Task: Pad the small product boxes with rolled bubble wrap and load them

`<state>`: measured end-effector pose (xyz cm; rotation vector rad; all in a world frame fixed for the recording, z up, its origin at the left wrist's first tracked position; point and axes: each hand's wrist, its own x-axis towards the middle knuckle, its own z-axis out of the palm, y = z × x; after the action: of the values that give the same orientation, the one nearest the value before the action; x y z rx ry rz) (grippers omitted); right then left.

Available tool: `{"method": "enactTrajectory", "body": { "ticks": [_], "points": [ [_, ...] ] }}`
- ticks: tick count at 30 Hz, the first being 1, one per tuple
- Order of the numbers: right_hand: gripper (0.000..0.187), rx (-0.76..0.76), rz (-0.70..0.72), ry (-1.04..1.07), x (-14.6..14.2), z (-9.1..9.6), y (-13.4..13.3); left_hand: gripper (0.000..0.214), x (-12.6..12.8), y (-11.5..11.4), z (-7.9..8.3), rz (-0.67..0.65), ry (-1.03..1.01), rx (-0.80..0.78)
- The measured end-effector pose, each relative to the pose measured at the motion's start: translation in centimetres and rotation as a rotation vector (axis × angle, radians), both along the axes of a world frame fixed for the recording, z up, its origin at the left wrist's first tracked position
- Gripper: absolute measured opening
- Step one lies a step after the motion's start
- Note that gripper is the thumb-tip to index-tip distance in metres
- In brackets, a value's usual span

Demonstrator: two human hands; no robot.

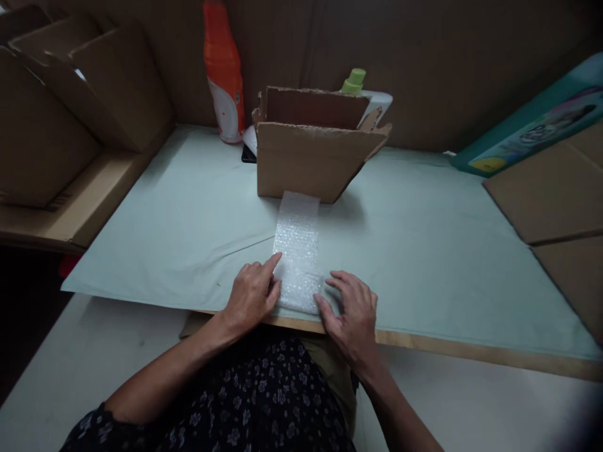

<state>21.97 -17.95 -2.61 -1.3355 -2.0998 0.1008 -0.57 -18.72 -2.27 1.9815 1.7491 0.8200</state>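
Observation:
A strip of bubble wrap (298, 242) lies lengthwise on the pale green cloth, its near end folded or layered close to the table's front edge. My left hand (254, 289) rests at its left side, index finger stretched onto the edge, thumb apart and the other fingers curled. On the opposite side, my right hand (351, 307) has bent, spread fingers, with the thumb tip at the near right corner of the wrap. Neither hand is closed around it. Whether anything lies inside the near fold, I cannot tell. The far end reaches the foot of an open cardboard box (311, 160).
Behind the box stand an orange bottle (226, 81) and a white bottle with a green cap (354, 80). A dark flat object (248, 154) lies beside the box. Cardboard boxes (108, 88) fill the left; a teal pack (532, 125) and more cardboard (556, 188) are at right.

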Motion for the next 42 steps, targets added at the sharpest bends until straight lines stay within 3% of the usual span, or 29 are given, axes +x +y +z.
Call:
{"method": "enactTrajectory", "body": {
  "ticks": [5, 7, 12, 15, 17, 19, 21, 24, 28, 31, 33, 37, 39, 42],
  "points": [
    [0.037, 0.015, 0.306, -0.036, 0.4, 1.0, -1.1, 0.048, -0.1, -0.2, 0.1, -0.007, 0.109, 0.061],
    [0.035, -0.004, 0.365, -0.085, 0.0, 0.8, -0.9, 0.042, -0.4, -0.3, 0.3, -0.011, 0.102, 0.071],
    [0.028, -0.097, 0.442, 0.028, -0.9, 0.7, 0.4, 0.041, -1.4, -1.5, 1.4, -0.096, -0.076, 0.142],
    [0.023, -0.301, 0.407, 0.168, -1.2, 1.4, 1.1, 0.035, -1.6, -2.1, 1.7, -0.197, -0.135, 0.061],
    [0.021, -0.415, 0.346, 0.216, -1.3, 1.9, 1.5, 0.03, -1.4, -1.8, 1.6, -0.173, -0.14, -0.025],
    [0.02, -0.364, 0.276, 0.223, -1.5, 2.1, 1.7, 0.03, -1.1, -1.0, 1.3, -0.108, -0.134, -0.072],
    [0.022, -0.176, 0.235, 0.178, -1.6, 1.9, 1.7, 0.032, -0.9, 0.1, 0.9, -0.048, -0.087, -0.077],
    [0.026, 0.011, 0.293, 0.021, -1.5, 1.4, 1.7, 0.032, -0.8, 1.2, 0.7, -0.013, 0.023, -0.012],
    [0.023, -0.032, 0.391, -0.078, -1.5, 1.3, 2.1, 0.033, -1.4, 0.6, 1.3, -0.149, 0.025, 0.155],
    [0.02, -0.169, 0.415, 0.038, -1.3, 1.7, 2.4, 0.034, -2.1, -0.5, 2.0, -0.291, -0.025, 0.123],
    [0.021, -0.25, 0.409, 0.087, -1.2, 2.0, 2.5, 0.035, -2.2, -0.7, 2.0, -0.295, -0.062, 0.069],
    [0.027, -0.073, 0.308, 0.036, -1.3, 2.0, 2.3, 0.033, -2.0, 0.6, 1.1, -0.161, 0.0, 0.068],
    [0.028, -0.004, 0.331, -0.04, -1.4, 1.9, 2.2, 0.032, -1.8, 1.4, 0.8, -0.119, 0.028, 0.125],
    [0.025, -0.013, 0.386, -0.102, -1.5, 1.9, 2.2, 0.038, -2.0, 1.4, 1.1, -0.179, 0.01, 0.201]
  ]
}}
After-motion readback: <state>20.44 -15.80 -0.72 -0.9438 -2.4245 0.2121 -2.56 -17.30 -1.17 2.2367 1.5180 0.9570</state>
